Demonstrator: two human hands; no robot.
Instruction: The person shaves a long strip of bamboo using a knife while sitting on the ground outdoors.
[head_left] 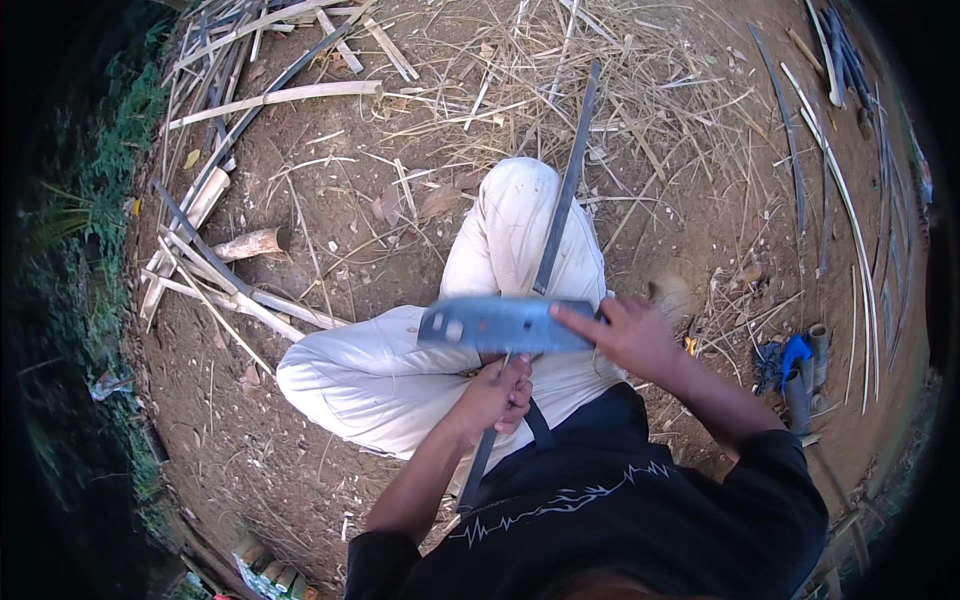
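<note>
My right hand (632, 338) is closed at the right end of a broad grey-blue knife blade (500, 325), with the index finger stretched along its flat. Any handle is hidden in the grip. The blade is slightly blurred and lies crosswise over my lap. Just below it, my left hand (495, 397) is closed around a long, narrow, dark bamboo strip (570, 185). This strip slants from beyond my raised knee, passes under the blade, and comes out below my left fist near my shirt. Whether the blade touches the strip, I cannot tell.
I sit with folded legs in white trousers (350, 375) on bare soil. Split bamboo pieces (275, 97) and a short bamboo tube (250, 245) lie left. Thin shavings (620, 95) are heaped ahead. Long strips (850, 215) and a blue item (796, 352) by bamboo tubes lie right.
</note>
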